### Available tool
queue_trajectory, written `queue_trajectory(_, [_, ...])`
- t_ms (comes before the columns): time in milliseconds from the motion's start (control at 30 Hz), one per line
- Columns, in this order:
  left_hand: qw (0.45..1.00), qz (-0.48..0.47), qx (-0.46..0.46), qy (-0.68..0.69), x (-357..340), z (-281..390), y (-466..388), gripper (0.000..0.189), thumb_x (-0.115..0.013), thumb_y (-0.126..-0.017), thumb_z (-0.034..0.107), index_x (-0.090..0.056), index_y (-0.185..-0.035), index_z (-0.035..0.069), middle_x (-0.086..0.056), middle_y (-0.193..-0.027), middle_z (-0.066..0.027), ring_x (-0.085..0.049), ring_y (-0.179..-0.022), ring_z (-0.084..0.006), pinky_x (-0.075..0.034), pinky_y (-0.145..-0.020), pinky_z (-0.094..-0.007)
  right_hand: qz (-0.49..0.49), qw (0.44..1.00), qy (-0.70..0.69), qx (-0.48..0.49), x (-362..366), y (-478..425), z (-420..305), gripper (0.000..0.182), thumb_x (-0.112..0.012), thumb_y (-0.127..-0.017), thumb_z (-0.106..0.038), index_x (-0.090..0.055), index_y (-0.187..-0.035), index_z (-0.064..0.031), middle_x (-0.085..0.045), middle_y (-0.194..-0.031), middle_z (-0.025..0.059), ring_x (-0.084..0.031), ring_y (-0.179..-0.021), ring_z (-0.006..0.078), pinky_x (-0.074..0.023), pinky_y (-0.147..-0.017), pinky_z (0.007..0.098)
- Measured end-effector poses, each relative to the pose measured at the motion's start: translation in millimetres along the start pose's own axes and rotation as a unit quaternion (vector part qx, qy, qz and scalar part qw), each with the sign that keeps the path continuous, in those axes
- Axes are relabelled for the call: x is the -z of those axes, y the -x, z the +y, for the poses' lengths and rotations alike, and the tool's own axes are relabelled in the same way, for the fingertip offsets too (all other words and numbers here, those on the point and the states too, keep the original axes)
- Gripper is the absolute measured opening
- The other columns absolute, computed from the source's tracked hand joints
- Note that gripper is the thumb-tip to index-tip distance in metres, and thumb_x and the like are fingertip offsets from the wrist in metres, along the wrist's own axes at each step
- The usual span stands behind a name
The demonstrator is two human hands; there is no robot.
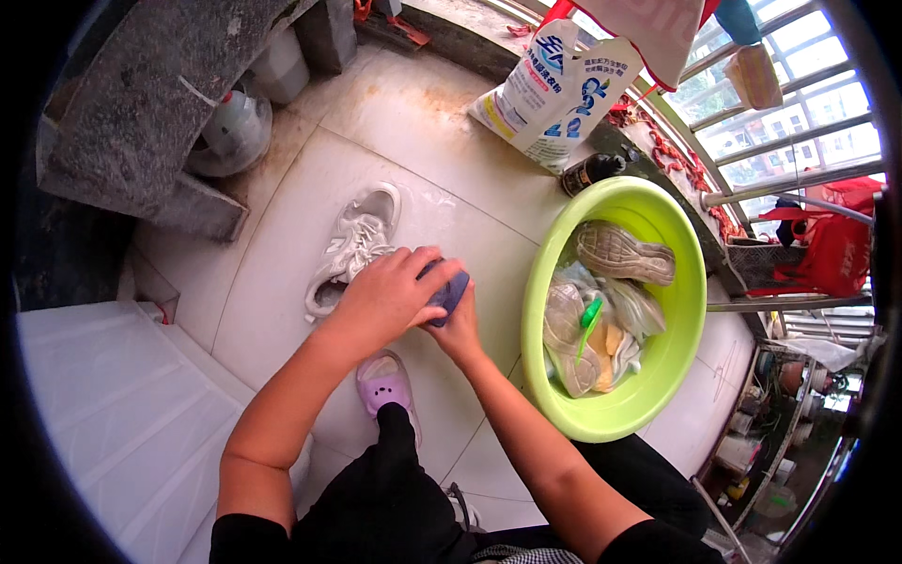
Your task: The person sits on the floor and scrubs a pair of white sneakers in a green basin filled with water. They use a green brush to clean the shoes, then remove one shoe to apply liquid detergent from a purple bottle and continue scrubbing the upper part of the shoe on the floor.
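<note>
My left hand (391,292) and my right hand (459,326) meet over the tiled floor, both gripping a small dark blue object (449,295). My fingers cover much of it, so its exact kind is unclear. Just beyond my left hand lie white lace-up sneakers (356,236) on the wet-looking tiles, partly hidden by that hand. To the right of my right hand stands a lime-green plastic basin (533,310). Inside it are several dirty-soled shoes (624,254), a bright green plastic-handled item (590,314) and some yellowish pieces (607,342).
Behind the basin are a dark bottle (588,174) and a washing powder bag (521,99). A stone ledge (141,106) with a plastic jug (236,127) beneath it occupies the upper left. A white ribbed panel (120,409) is at left; my foot wears a purple slipper (380,384).
</note>
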State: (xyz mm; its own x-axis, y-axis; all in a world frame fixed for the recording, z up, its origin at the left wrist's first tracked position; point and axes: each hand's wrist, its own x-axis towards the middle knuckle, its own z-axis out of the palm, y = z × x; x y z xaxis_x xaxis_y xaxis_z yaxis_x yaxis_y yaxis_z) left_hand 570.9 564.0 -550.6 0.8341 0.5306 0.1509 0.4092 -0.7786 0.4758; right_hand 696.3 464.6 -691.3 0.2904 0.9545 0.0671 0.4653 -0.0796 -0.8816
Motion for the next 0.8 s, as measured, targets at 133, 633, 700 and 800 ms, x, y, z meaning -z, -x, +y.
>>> queue_trajectory(133, [0.995, -0.032, 0.056, 0.074, 8.4, 2.6, 6.5, 0.047, -0.071, -0.063, 0.026, -0.054, -0.106, 0.017, -0.055, -0.096, -0.0054, -0.058, -0.081, -0.0236, -0.049, -0.066, -0.0334, 0.026, 0.999, 0.014, 0.029, -8.0, -1.2, 9.4, 0.094, -0.08, -0.053, -0.018, -0.025, -0.127, -0.0016, -0.039, -0.123, 0.0184, -0.041, -0.112, 0.0346, -0.0337, -0.095, 0.0405])
queue_trajectory(633, [0.991, 0.065, 0.059, 0.104, -4.3, 0.4, 11.0, 0.045, -0.073, -0.061, 0.021, -0.057, -0.102, 0.011, -0.056, -0.095, -0.0058, -0.054, -0.092, -0.0259, -0.044, -0.08, -0.0355, -0.028, 0.998, 0.03, 0.057, -15.0, -5.6, 31.7, 0.088, -0.079, -0.059, -0.021, -0.026, -0.127, -0.0013, -0.04, -0.122, 0.0199, -0.042, -0.11, 0.0348, -0.0339, -0.094, 0.0399])
queue_trajectory(700, [0.989, 0.065, 0.12, 0.064, -2.3, 4.8, 13.2, 0.047, -0.073, -0.06, 0.02, -0.056, -0.104, 0.011, -0.056, -0.093, -0.0064, -0.054, -0.091, -0.0261, -0.044, -0.081, -0.0363, -0.035, 0.993, 0.08, 0.076, -15.8, -4.4, 33.6, 0.091, -0.079, -0.059, -0.021, -0.024, -0.129, -0.0006, -0.038, -0.125, 0.0201, -0.041, -0.112, 0.0355, -0.0331, -0.095, 0.04])
queue_trajectory(800, [0.984, 0.085, 0.093, 0.126, 2.2, 2.4, 8.1, 0.047, -0.072, -0.061, 0.018, -0.054, -0.103, 0.011, -0.053, -0.098, -0.0076, -0.052, -0.093, -0.0263, -0.044, -0.08, -0.0371, -0.038, 0.998, 0.016, 0.053, -20.0, -9.2, 41.4, 0.098, -0.08, -0.058, -0.02, -0.019, -0.132, -0.0003, -0.037, -0.128, 0.0203, -0.039, -0.115, 0.0361, -0.0322, -0.097, 0.0397])
